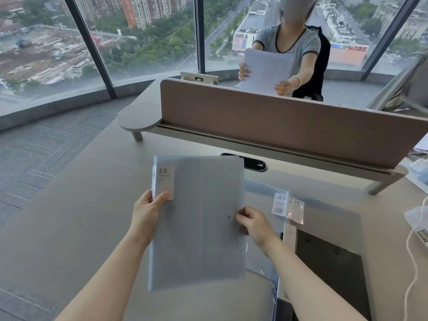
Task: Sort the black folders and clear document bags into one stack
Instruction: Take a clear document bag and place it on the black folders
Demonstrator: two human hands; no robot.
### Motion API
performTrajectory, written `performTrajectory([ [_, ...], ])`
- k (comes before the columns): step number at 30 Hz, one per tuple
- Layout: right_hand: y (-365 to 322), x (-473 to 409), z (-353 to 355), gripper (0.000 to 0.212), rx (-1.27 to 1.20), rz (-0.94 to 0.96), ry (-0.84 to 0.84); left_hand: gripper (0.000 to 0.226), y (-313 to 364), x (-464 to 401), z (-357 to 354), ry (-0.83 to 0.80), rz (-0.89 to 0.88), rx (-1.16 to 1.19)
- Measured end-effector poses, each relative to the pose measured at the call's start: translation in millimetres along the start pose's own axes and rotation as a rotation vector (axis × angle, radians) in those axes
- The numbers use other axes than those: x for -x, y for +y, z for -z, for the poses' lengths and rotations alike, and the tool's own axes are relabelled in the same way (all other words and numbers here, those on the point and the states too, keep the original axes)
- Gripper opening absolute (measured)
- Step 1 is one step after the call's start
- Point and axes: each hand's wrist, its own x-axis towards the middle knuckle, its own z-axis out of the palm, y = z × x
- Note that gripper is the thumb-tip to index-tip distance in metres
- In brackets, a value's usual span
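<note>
Hands grip one clear document bag (199,223) above the desk (76,228), left hand (148,214) pinching its labelled edge, right hand (252,222) pinching beside the snap, keeping it flat for placement onto the adjacent stack (324,228)

frosted translucent plastic document bag (199,223), matt desk (81,216), fabric divider (278,126)

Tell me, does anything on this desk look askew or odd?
Yes. The 20 label on the clear bags right of the held document bag sits tilted, its lower corner peeling up.
</note>
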Motion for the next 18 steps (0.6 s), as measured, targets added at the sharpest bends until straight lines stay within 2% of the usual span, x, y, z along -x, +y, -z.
performTrajectory([
  [7,32.0,-9.9,-21.4,0.018,0.223,-0.139,-0.143,0.007,-48.9,-19.3,28.3,0.045,0.110,-0.079],
  [14,61.2,-13.3,-33.2,0.008,0.413,-0.180,-0.165,0.006,-85.7,-26.0,41.3,0.074,0.174,-0.156],
  [18,74.0,-18.4,-38.6,0.007,0.511,-0.206,-0.111,0.027,-103.4,-30.0,43.9,0.107,0.183,-0.258],
])
